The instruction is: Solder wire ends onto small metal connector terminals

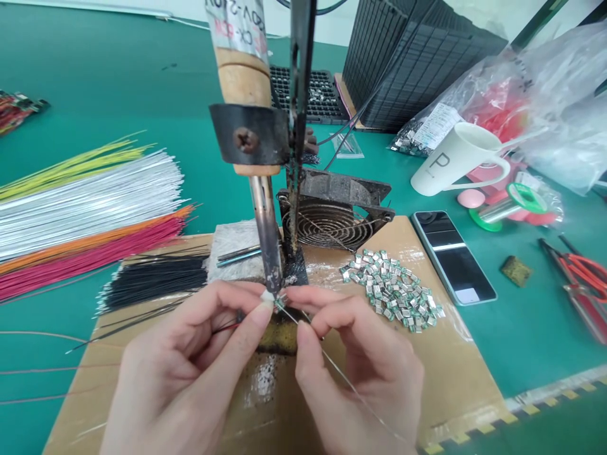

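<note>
A soldering iron (268,234) is clamped upright, its tip pointing down between my hands. My left hand (199,354) pinches a small green and white part (268,297) right at the tip, and a short red wire shows behind its fingers. Thumb and forefinger of my right hand (351,360) are closed on a thin silvery wire (348,379). The wire's upper end reaches the small part, while the rest trails down to the lower right. Below the tip lies a dark yellow sponge (279,338), partly hidden by my fingers.
Small connectors (393,291) are piled right on the cardboard (455,379). Behind the iron stands a fan (336,215). Bundles of white wires (95,202) and black wires (156,281) lie left. At right are a phone (455,259), a mug (455,158), a solder spool (509,205) and pliers (581,284).
</note>
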### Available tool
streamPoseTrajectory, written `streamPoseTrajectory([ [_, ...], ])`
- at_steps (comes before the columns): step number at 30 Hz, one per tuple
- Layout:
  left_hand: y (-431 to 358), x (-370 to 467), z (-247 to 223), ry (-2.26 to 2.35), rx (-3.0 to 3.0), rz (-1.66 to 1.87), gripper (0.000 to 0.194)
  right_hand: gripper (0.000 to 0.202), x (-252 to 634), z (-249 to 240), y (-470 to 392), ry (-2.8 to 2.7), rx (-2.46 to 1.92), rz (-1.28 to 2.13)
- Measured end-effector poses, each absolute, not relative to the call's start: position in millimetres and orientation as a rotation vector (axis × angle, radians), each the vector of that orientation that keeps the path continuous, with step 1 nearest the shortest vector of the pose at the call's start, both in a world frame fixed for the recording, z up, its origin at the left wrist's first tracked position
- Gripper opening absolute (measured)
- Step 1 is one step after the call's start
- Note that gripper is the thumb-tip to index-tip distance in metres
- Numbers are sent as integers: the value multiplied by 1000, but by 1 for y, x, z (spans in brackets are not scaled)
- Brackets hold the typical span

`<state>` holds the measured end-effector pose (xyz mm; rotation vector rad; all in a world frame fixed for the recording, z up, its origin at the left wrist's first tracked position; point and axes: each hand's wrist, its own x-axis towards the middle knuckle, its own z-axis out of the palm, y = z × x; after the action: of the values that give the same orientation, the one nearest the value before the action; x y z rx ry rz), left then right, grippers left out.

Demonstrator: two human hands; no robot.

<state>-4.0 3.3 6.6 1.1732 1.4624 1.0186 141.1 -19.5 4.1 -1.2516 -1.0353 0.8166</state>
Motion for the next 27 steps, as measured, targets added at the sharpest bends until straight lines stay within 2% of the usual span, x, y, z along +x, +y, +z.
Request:
streamPoseTrajectory([
  [27,7,-4,7,1447,1088,1044,21,31,141,9,-15,-1035,-1213,778],
])
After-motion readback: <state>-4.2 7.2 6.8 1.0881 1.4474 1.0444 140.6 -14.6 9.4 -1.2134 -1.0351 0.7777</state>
